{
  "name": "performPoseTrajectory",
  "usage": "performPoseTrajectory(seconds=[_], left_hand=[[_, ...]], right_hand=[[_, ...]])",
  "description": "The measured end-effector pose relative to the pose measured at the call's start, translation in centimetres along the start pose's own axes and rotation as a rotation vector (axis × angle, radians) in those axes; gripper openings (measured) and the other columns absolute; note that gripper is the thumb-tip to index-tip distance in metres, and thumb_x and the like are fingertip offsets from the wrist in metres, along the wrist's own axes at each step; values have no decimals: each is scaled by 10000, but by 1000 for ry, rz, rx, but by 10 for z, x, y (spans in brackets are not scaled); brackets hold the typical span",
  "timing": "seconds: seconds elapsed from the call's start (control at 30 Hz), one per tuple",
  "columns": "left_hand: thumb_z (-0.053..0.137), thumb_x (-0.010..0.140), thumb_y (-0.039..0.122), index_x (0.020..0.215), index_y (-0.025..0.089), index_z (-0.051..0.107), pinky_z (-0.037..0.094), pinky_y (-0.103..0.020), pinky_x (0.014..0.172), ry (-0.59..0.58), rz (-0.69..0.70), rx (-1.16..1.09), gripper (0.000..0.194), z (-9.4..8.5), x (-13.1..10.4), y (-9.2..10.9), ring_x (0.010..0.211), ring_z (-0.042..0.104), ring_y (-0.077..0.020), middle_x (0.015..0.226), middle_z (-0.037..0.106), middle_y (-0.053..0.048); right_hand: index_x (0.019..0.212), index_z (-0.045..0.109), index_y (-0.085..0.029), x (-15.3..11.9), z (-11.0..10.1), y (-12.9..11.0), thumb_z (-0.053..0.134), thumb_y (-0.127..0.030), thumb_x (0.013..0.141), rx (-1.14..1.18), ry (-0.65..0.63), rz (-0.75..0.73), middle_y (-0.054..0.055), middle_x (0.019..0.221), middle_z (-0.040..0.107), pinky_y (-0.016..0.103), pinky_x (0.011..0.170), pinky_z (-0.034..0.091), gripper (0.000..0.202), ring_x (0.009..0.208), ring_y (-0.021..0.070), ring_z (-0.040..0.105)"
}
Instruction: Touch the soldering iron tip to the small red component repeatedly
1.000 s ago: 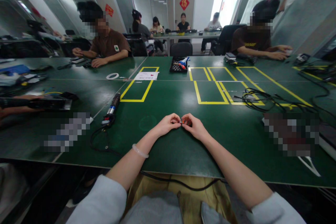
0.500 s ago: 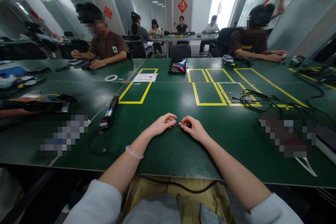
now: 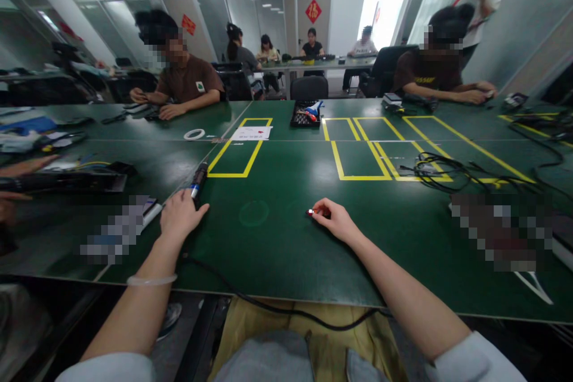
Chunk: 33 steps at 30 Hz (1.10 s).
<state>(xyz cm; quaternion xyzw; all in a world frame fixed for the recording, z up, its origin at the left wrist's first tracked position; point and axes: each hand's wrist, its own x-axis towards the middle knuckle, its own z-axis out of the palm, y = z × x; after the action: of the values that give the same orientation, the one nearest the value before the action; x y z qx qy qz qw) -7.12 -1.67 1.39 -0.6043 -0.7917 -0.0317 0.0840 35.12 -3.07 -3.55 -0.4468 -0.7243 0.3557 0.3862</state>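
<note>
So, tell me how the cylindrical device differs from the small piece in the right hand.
The cylindrical device looks much larger than the small piece. The device lies on the table, partly covered by the left hand; the piece is pinched in the right hand. The device shows black and blue; the piece shows red and white. Both are partly hidden by a hand.

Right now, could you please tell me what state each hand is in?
Left hand: over the dark cylindrical tool; whether it grips cannot be told.
Right hand: closed, pinching a small red part.
</note>
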Motion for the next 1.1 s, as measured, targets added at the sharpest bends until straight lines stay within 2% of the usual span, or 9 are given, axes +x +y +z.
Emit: performPoseTrajectory(seconds=[0.13, 0.23, 0.33, 0.47, 0.7, 1.1], left_hand=[[373, 829, 550, 1272, 103, 434, 454, -485, 865, -150, -53, -46, 632, 9, -1, -31, 1156, 488, -393, 1316, 447, -235], [409, 815, 539, 1301, 110, 414, 451, -457, 894, -152, -12, -75, 648, 13, 3, -41, 1189, 477, -368, 1333, 429, -228], [465, 783, 537, 1301, 122, 431, 459, -441, 885, -156, -16, -88, 665, 13, 5, -40, 1166, 499, -355, 1320, 440, -219], [496, 755, 541, 1259, 139, 482, 471, -432, 849, -136, -52, -82, 645, 8, 1, -25, 1112, 533, -353, 1271, 473, -201], [493, 758, 533, 1237, 166, 505, 487, -399, 793, -121, 9, -119, 604, 0, -13, 24, 1038, 572, -324, 1229, 490, -168], [587, 758, 448, 1220, 191, 479, 468, -324, 783, -62, 341, -258, 539, -6, -53, 162, 1022, 544, -255, 1154, 504, -119]], right_hand=[[915, 599, -171, 1, 4, -1, 598, -329, 822, 11, -10, 5, 7, 760, 614, 254, 652, 428, 184, 691, 135, 559], [916, 597, -169, 2, 5, -2, 596, -328, 823, 6, -12, 7, 8, 767, 615, 254, 655, 428, 184, 691, 133, 558], [917, 602, -172, 1, 6, -3, 591, -331, 827, -13, -12, 6, 7, 766, 618, 254, 654, 423, 183, 686, 132, 553], [914, 607, -174, 1, 8, -4, 590, -336, 826, -26, -12, 4, 11, 773, 623, 259, 655, 423, 185, 691, 136, 556], [915, 606, -174, 2, 9, -7, 592, -333, 819, -27, -13, 8, 9, 770, 624, 258, 654, 425, 186, 684, 134, 555], [908, 585, -181, 2, 3, -5, 596, -289, 805, -31, 9, -14, 1, 759, 602, 249, 626, 418, 150, 657, 126, 531]])
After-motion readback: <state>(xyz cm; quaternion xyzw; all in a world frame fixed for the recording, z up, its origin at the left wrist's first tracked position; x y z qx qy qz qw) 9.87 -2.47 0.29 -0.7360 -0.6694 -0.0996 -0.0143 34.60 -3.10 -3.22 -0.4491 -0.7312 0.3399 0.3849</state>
